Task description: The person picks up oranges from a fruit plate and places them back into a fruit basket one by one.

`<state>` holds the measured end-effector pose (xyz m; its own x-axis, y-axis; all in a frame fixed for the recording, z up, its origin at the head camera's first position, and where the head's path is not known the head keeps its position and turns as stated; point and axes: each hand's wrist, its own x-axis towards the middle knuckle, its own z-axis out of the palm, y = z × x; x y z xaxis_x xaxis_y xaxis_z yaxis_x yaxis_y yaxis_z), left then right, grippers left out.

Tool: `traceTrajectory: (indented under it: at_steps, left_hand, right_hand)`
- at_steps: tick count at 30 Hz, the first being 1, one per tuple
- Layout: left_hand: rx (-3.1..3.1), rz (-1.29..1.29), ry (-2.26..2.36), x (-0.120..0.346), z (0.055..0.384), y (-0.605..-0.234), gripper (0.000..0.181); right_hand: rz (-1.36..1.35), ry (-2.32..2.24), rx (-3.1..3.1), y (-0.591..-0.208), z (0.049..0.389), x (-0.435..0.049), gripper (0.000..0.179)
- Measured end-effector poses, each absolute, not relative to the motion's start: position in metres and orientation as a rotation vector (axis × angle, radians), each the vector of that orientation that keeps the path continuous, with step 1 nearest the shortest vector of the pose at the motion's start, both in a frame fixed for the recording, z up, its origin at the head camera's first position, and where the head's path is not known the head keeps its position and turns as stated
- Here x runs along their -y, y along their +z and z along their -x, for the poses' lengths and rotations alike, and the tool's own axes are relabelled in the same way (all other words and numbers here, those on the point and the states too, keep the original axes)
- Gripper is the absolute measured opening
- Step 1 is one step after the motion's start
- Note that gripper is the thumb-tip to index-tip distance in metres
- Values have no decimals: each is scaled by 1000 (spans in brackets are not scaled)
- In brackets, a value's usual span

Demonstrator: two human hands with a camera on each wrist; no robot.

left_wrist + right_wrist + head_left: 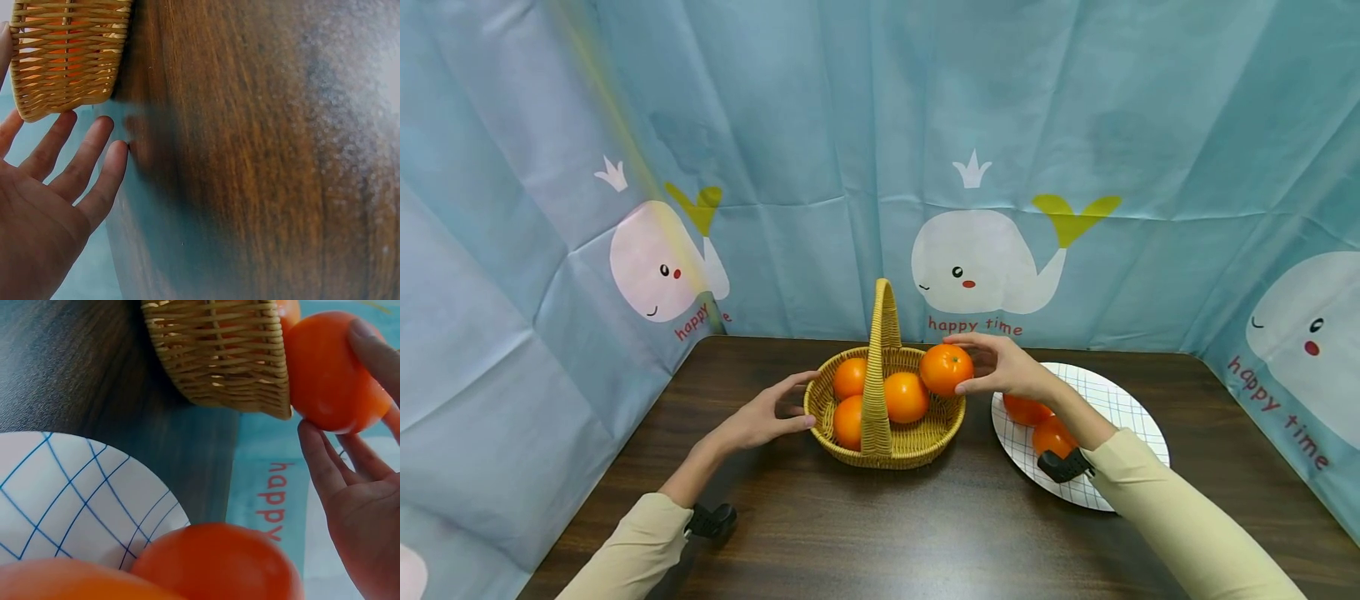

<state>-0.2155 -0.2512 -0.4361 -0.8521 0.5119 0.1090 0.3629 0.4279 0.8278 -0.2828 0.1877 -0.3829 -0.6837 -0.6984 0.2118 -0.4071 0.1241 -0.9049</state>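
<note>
My right hand (pixel 1011 368) holds an orange (pixel 947 369) between thumb and fingers at the right rim of a yellow wicker basket (pixel 925 446). In the right wrist view this orange (pixel 331 372) is right beside the woven rim. Several oranges lie inside the basket, one of them an orange (pixel 906 397) just right of the tall handle (pixel 875 392). On the other side, my left hand (pixel 767 414) has its fingers spread around the left rim. The left wrist view shows those fingertips (pixel 100 128) close by the basket wall (pixel 69 69).
To the right stands a white plate (pixel 1123 417) with a blue grid pattern, with oranges (pixel 1052 436) on it under my right forearm. The dark wooden table (pixel 880 533) reaches back to a blue whale-print curtain (pixel 820 167). A black wrist strap (pixel 711 521) sits on my left wrist.
</note>
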Motion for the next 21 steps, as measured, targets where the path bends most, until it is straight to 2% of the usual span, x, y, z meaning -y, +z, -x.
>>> traceTrajectory:
  at_steps: [15,21]
  left_hand:
    - [-2509,-767,1398,251,215,-435,72]
    - [-2511,-758,1397,252,215,-436,71]
  right_hand:
    - [1105,-1537,-2134,-383,282,-188,71]
    - [1103,-1551,-2156,-377,282,-201,61]
